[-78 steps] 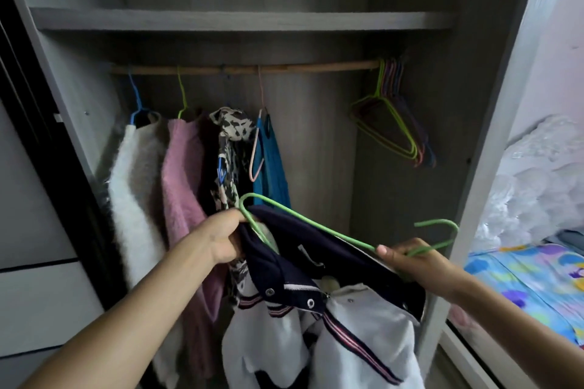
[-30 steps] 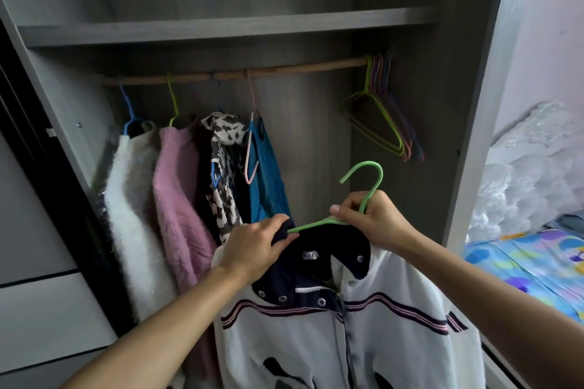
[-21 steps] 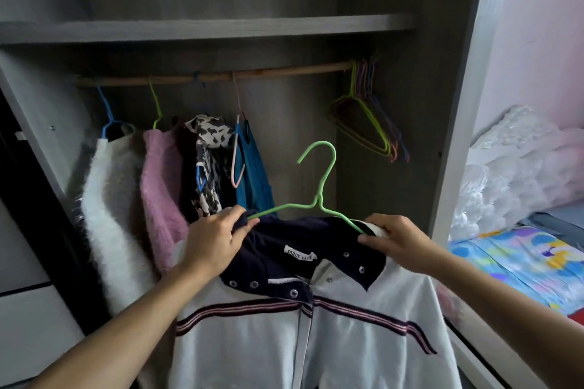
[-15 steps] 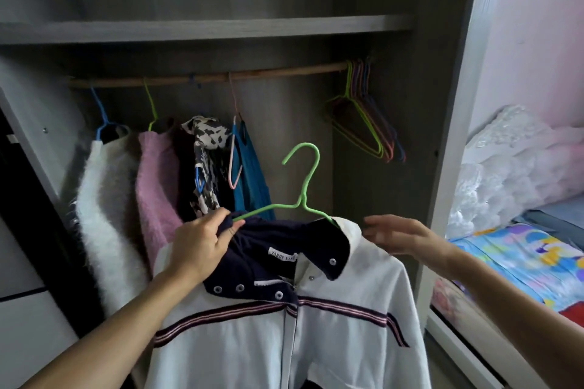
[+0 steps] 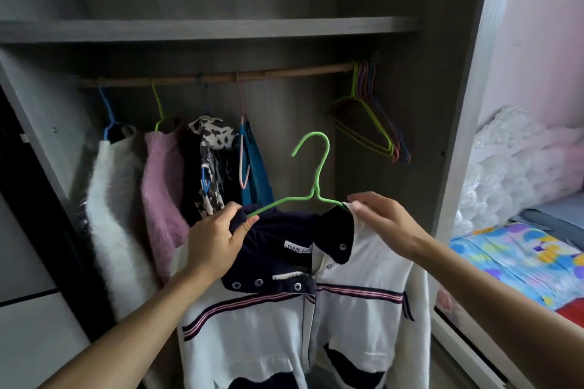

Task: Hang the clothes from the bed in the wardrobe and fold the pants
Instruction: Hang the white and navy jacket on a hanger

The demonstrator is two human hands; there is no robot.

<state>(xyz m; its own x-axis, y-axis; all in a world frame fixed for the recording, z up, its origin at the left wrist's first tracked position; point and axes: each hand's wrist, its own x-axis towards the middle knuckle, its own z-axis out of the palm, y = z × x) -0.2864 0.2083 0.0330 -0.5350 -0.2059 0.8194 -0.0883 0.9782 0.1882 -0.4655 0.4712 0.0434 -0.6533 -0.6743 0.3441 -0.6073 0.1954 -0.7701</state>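
Head view: left hand [image 5: 218, 240] pinches floppy jacket [image 5: 363, 262] collar against light hanger [image 5: 315, 193]; right hand [image 5: 382, 224], fingers relaxed, touches shoulder. Probably lifts best from the hanger's top.

One jacket [image 5: 347, 309], two hands [image 5: 218, 240] [image 5: 387, 224], one rail [image 5: 221, 76]

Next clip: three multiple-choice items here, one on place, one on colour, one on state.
1. Where on the rail do the empty hangers hang? A left end B right end C middle
2. The hanger inside the white jacket is: A blue B pink C green
3. Its hook is: A free below the rail B on the rail C on the shelf
1 B, bunched at its right end; 2 C, green wire; 3 A, the left hand holds it below the rail.
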